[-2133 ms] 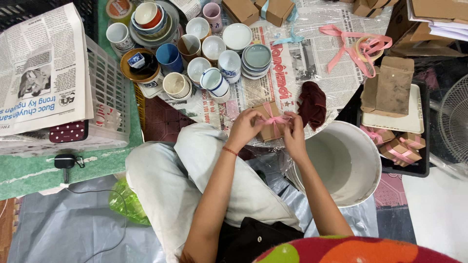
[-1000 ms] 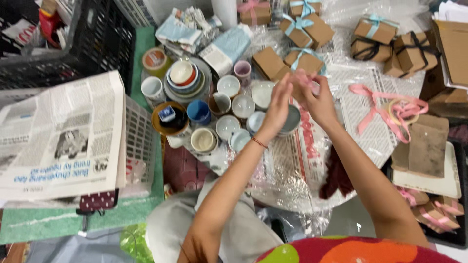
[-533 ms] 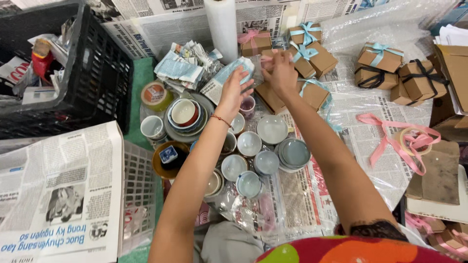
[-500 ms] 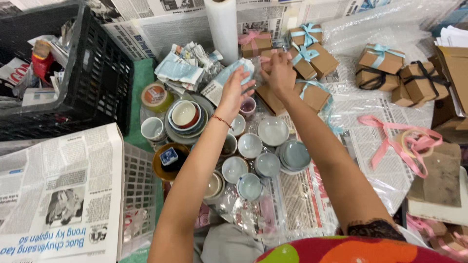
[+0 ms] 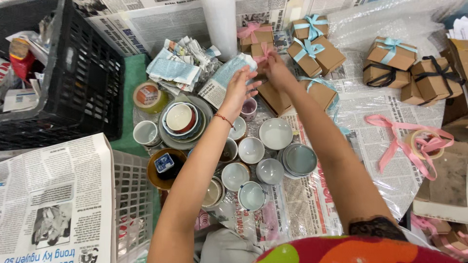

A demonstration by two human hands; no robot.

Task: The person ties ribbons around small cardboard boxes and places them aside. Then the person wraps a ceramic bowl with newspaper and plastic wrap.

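Pink-ribboned brown box [image 5: 261,50] sits just beyond our fingertips, among other boxes. Our right hand [image 5: 277,68] is nearer, pinching its bow; our left hand [image 5: 240,87] hovers open beside it, above the cups [image 5: 251,150].

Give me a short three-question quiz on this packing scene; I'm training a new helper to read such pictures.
1. True or false: the right hand is at a brown box with a pink bow.
2. Which lies nearest the left hand? A) the black crate B) a newspaper bundle C) the pink ribbon
3. Fill in: the boxes just beyond the hands are tied with pale ____ ribbon.

Key: 1 true. 2 B. 3 blue.
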